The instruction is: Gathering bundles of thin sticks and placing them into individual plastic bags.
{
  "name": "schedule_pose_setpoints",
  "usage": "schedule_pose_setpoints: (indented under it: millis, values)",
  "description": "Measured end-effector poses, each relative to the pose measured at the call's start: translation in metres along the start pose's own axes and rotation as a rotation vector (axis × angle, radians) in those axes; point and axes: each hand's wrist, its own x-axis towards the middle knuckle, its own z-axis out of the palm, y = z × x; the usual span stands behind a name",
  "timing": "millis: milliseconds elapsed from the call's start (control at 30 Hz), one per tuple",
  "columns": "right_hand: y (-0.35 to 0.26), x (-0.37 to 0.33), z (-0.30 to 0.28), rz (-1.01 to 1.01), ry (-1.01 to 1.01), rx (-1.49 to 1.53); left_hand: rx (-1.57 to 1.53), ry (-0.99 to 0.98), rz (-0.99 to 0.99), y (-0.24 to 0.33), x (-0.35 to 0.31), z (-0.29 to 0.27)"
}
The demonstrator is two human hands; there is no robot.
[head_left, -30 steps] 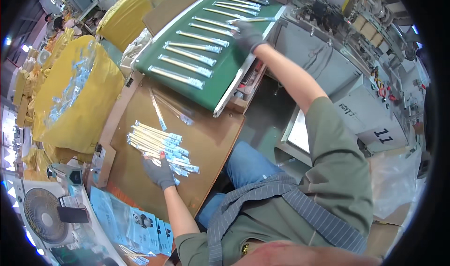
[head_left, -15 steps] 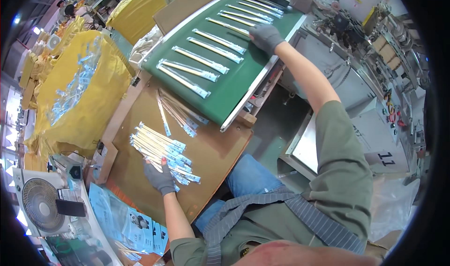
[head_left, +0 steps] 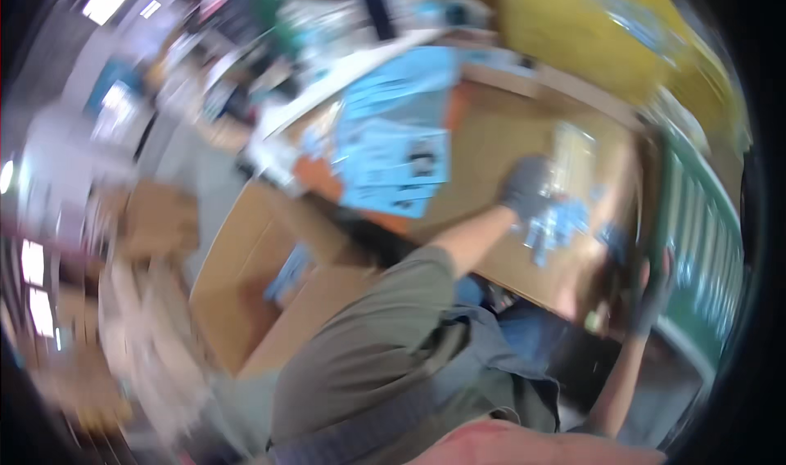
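The whole picture is smeared by motion. My left hand [head_left: 526, 188], in a grey glove, rests against a pile of slim chopstick packs [head_left: 565, 195] in clear wrappers with blue ends, lying on the brown table. Its fingers are blurred, and whether they grip any pack does not show. At the near edge of the green conveyor belt [head_left: 684, 219] is my right hand [head_left: 653, 293], also gloved. Two of its bare fingertips show apart, and nothing is visible between them. Several packs lie as pale streaks across the belt.
Blue printed plastic bags [head_left: 397, 154] lie on the table's left part. An open cardboard box [head_left: 237, 277] stands left of my body. A low wooden rim [head_left: 585, 97] borders the table's far side, with a yellow-lined container [head_left: 573, 23] beyond it.
My view has swung left, bringing the cardboard box into sight and pushing the belt to the right rim. My right hand has come off the belt packs to its near edge; my left stays by the pile.
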Motion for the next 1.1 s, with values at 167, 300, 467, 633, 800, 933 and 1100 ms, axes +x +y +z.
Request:
schedule_pose_setpoints:
  millis: [167,300,467,633,800,933,1100]
  values:
    - [-0.104,-0.046,0.062,-0.282,-0.257,0.227,0.141,0.217,0.176,-0.040,-0.001,0.022]
    - [-0.122,-0.067,0.104,-0.087,-0.237,0.259,0.120,0.236,0.178,-0.041,-0.003,0.026]
    - [-0.123,-0.073,0.103,-0.032,-0.177,0.240,0.091,0.207,0.169,-0.036,-0.001,0.026]
    - [-0.116,-0.076,0.098,-0.096,-0.088,0.169,-0.019,0.018,0.032,-0.002,0.001,0.014]
    - [-0.122,-0.058,0.100,-0.064,-0.116,0.328,0.104,0.098,0.149,-0.017,0.007,0.003]
    - [-0.118,-0.069,0.103,-0.072,-0.071,0.321,0.140,0.156,0.157,-0.044,0.009,0.017]
    - [-0.115,-0.080,0.103,-0.059,0.034,0.289,0.157,0.135,0.231,-0.044,0.003,0.026]
